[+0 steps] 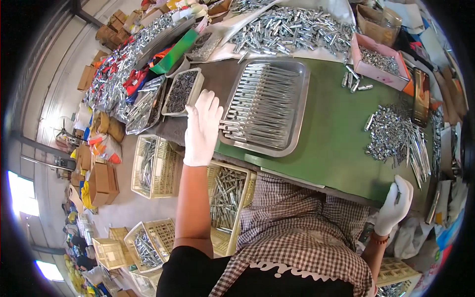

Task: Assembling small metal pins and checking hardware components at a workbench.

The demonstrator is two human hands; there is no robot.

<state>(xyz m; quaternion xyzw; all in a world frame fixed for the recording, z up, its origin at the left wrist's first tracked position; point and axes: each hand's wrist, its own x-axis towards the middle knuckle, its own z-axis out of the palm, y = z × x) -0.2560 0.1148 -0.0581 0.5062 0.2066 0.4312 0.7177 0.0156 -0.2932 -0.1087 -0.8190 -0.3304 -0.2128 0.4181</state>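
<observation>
My left hand (203, 129), in a white glove, is held with its fingers stretched out beside the left edge of a metal tray (303, 99). In the tray lie rows of slim silvery metal rods (269, 104) with thicker sleeves at their left ends; a few of those ends poke over the rim close to my palm. Just beyond my fingertips sits a pale plastic box (198, 86) of dark screws (182, 93). At the table's front right edge, my right hand (396, 205), also gloved, is curled, with something small and greyish partly showing between its fingers.
A green-topped table (329, 128) carries a pile of small metal fittings (386, 131), loose thin rods (419, 153), a phone (421, 96) and a pink box (380, 62) of small parts. Metal sleeves (297, 29) heap at the back. Plastic crates (153, 166) stand below on the left.
</observation>
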